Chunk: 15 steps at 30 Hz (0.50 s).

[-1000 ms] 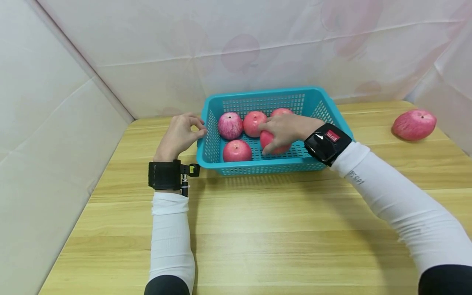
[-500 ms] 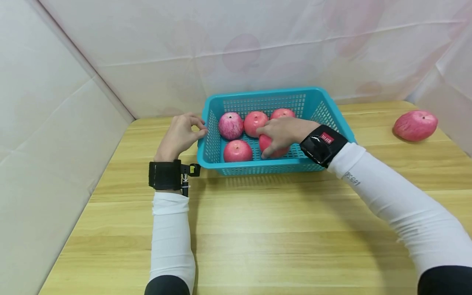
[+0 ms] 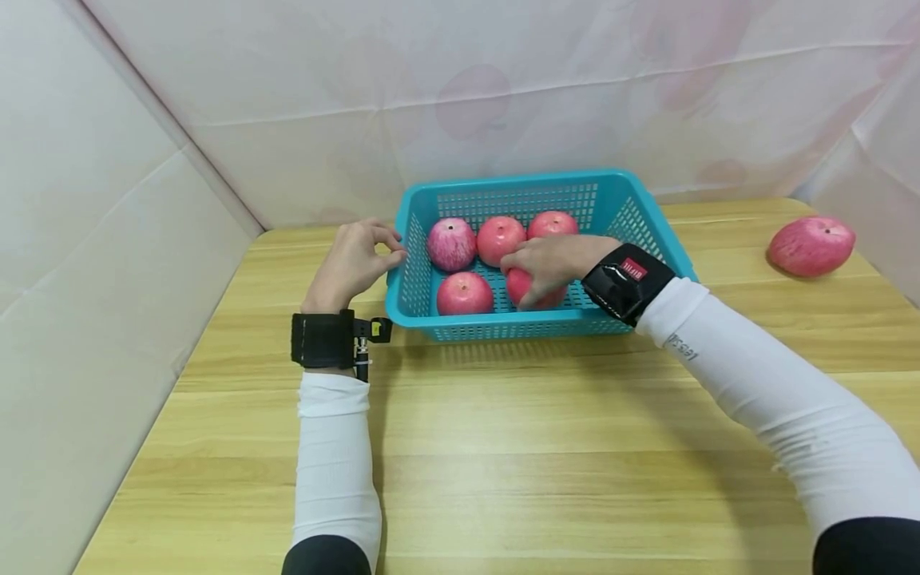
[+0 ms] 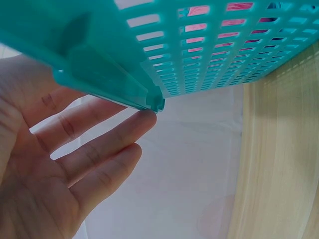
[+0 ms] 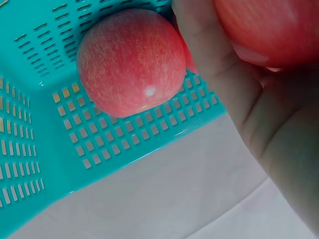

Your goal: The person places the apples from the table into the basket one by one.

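Observation:
In the head view, a blue plastic basket (image 3: 503,323) with slotted walls stands against the back wall. Inside it are several red apples; a purplish striped apple (image 3: 451,244) sits at the back left and a red apple (image 3: 465,294) at the front left. My right hand (image 3: 549,262) reaches in and grips another apple (image 3: 528,289) at the front middle, partly covered by the fingers. In the right wrist view that apple (image 5: 279,30) lies against the palm. My left hand (image 3: 352,263) holds the basket's left rim between thumb and fingers; its fingers (image 4: 107,144) extend beneath the rim in the left wrist view.
One more streaked apple (image 3: 812,245) lies on the wooden table (image 3: 517,447) at the far right, outside the basket. Pale cloth walls (image 3: 323,104) enclose the back and sides. A back-row apple (image 5: 132,62) is close to my right hand.
My right hand and wrist have shifted slightly left over the gripped apple, which stays in the basket. My left hand keeps its place at the rim.

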Tool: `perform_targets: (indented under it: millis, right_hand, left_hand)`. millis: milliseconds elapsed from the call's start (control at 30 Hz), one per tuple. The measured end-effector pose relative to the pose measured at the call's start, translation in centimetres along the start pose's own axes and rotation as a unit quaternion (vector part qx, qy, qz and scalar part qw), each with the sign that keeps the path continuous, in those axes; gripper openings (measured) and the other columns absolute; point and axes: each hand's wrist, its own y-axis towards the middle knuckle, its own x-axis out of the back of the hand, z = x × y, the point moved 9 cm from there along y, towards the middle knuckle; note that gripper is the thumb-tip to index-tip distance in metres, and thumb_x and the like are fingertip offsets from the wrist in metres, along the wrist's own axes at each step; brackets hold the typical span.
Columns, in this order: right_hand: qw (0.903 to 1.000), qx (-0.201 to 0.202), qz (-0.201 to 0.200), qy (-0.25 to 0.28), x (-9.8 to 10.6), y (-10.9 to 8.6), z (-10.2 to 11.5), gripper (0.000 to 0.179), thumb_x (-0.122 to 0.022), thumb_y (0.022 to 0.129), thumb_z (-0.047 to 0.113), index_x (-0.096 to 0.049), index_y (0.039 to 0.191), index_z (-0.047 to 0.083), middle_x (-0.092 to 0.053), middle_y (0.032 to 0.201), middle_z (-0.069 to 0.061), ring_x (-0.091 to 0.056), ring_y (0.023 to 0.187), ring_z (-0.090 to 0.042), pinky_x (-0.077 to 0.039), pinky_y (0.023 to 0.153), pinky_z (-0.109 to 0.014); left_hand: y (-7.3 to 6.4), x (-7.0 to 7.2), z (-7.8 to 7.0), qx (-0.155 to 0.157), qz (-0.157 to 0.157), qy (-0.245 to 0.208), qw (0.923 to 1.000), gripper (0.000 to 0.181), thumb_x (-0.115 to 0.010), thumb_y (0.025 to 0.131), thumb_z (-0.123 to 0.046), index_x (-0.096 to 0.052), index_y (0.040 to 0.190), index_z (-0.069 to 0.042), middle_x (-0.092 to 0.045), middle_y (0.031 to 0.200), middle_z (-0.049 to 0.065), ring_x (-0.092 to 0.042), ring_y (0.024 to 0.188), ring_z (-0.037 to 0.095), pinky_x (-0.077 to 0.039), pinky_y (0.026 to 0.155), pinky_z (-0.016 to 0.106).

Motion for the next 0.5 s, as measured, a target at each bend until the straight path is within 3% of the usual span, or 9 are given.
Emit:
perform_targets:
  millis: [267,500]
  right_hand:
    - [0.9998,0.007,-0.005,0.018,0.20,0.01,0.17,0.058,-0.081,0.085,0.027,-0.057,0.132,0.004,-0.056,0.130,-0.014,-0.053,0.114,-0.029,-0.049,0.097,-0.048]
    - [0.9984,0.034,0.008,0.043,0.06,0.08,0.34,0.060,-0.079,0.084,0.019,-0.055,0.136,0.002,-0.060,0.117,-0.011,-0.055,0.102,-0.026,-0.050,0.087,-0.044]
  left_hand:
    - [-0.06,0.00,0.00,0.003,0.002,-0.001,1.0000,0.011,-0.068,0.093,0.001,-0.076,0.094,0.009,-0.068,0.114,0.023,-0.058,0.118,0.037,-0.053,0.092,0.048]
    - [-0.07,-0.14,0.05,0.007,0.005,-0.004,1.0000,0.012,-0.068,0.093,0.001,-0.076,0.094,0.010,-0.067,0.115,0.023,-0.058,0.118,0.037,-0.052,0.095,0.049]
